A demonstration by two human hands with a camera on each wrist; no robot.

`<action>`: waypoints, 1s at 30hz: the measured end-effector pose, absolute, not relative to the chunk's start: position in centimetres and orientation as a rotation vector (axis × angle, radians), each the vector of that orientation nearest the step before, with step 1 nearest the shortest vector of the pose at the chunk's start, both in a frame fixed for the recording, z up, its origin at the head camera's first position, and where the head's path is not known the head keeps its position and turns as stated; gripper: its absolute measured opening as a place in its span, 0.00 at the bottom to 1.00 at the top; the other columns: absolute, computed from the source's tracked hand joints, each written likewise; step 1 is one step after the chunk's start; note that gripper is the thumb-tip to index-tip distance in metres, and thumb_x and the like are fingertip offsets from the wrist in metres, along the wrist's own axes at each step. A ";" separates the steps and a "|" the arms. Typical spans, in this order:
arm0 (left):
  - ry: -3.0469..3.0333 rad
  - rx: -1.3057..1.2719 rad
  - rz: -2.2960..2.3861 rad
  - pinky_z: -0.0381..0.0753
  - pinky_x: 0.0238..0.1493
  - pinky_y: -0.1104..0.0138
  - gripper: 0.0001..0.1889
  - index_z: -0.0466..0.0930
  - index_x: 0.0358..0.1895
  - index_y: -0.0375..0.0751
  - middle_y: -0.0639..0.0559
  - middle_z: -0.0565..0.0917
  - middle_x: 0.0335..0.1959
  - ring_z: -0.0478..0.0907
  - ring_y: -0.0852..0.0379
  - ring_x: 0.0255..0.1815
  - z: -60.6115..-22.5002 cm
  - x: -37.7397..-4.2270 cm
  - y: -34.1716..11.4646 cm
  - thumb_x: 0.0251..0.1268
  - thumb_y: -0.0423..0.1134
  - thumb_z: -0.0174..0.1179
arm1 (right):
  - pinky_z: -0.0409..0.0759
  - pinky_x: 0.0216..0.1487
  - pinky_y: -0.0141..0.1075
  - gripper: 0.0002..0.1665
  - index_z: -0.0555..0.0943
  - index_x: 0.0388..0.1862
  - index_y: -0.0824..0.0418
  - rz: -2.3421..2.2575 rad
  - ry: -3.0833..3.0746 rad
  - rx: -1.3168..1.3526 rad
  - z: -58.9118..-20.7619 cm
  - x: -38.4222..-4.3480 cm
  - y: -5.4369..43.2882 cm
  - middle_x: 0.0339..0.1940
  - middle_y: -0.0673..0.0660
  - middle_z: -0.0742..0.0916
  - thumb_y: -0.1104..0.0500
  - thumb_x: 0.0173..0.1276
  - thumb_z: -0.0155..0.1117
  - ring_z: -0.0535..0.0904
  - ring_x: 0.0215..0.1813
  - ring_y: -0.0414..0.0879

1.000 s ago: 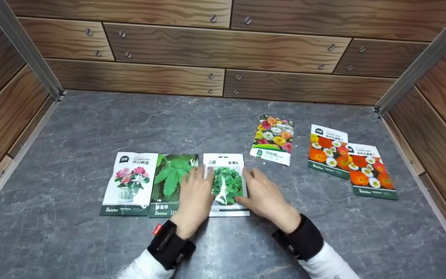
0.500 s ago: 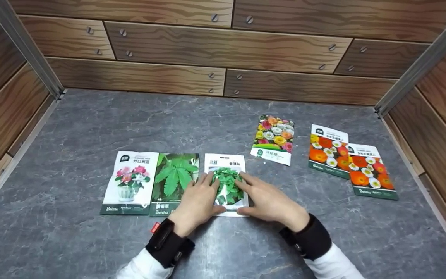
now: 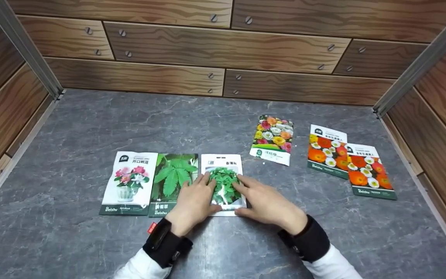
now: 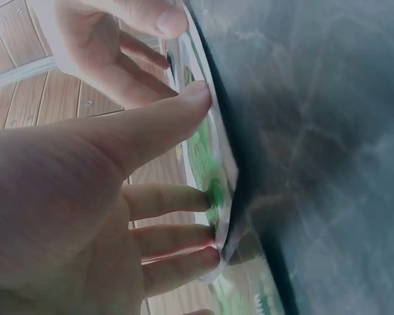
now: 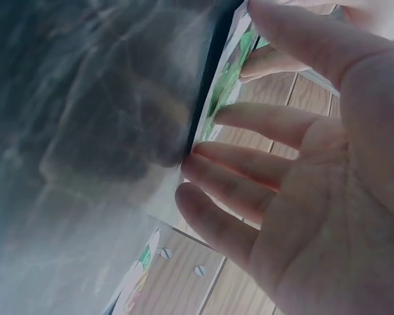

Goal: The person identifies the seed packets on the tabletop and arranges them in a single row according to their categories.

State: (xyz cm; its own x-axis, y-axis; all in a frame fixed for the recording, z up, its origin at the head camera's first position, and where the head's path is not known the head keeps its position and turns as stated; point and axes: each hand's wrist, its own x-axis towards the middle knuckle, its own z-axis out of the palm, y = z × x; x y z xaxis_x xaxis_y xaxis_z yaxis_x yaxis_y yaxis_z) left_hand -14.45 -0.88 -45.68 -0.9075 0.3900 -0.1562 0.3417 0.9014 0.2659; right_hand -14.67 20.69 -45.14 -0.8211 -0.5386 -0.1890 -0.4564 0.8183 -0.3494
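A white seed packet with a green leafy plant picture (image 3: 225, 182) lies flat on the table, third in a row. My left hand (image 3: 194, 201) touches its left side, fingertips on the surface and thumb at the bottom edge. From the other side, my right hand (image 3: 269, 199) rests its fingertips on the right edge, thumb near the lower corner. In both wrist views the fingers (image 4: 174, 269) are extended and spread, pressing on the packet. Part of the left hand covers the neighbouring green-leaf packet (image 3: 172, 176). Left of that lies a packet with pink flowers in a pot (image 3: 130, 182).
Behind the right hand lies a packet of multicoloured flowers (image 3: 272, 139), slightly askew. Two orange-and-white flower packets (image 3: 327, 151) (image 3: 372, 172) lie at the right, their edges meeting. Wood-patterned walls (image 3: 227, 48) enclose the grey marbled table (image 3: 149, 124) at the back and sides.
The hands have come down lower over the leafy packet, the thumbs moving to its bottom edge. The packet has shifted slightly left, closer to the green-leaf packet. The other packets stay put.
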 end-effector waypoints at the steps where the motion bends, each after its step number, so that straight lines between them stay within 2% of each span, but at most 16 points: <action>1: 2.855 0.551 0.334 0.69 0.80 0.39 0.42 0.71 0.76 0.38 0.37 0.68 0.81 0.68 0.39 0.82 -45.6 -14.5 -0.9 0.63 0.57 0.72 | 0.73 0.79 0.59 0.44 0.70 0.79 0.66 -0.414 2.724 -0.769 -45.1 -14.6 20.7 0.83 0.70 0.69 0.48 0.71 0.73 0.71 0.80 0.67; 19: 2.839 0.548 0.349 0.71 0.78 0.39 0.42 0.70 0.77 0.38 0.37 0.67 0.82 0.67 0.39 0.83 -45.5 -14.6 -1.4 0.65 0.55 0.72 | 0.71 0.81 0.57 0.44 0.67 0.80 0.66 -0.418 2.702 -0.748 -45.6 -14.5 20.2 0.85 0.69 0.65 0.47 0.74 0.69 0.67 0.83 0.65; 30: 2.821 0.554 0.352 0.69 0.80 0.40 0.41 0.69 0.77 0.38 0.38 0.66 0.83 0.65 0.40 0.84 -45.2 -14.5 -1.6 0.67 0.53 0.71 | 0.68 0.83 0.57 0.45 0.65 0.81 0.66 -0.413 2.709 -0.727 -45.7 -14.2 20.1 0.86 0.68 0.64 0.47 0.75 0.69 0.64 0.84 0.64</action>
State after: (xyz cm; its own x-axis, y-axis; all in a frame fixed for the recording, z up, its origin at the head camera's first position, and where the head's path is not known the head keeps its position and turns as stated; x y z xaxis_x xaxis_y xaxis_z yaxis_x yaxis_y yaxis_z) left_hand -14.53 -1.56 -45.15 -0.8980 0.3965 -0.1906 0.3374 0.8988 0.2799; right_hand -14.25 20.08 -45.69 -0.8247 -0.5228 -0.2155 -0.4347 0.8299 -0.3496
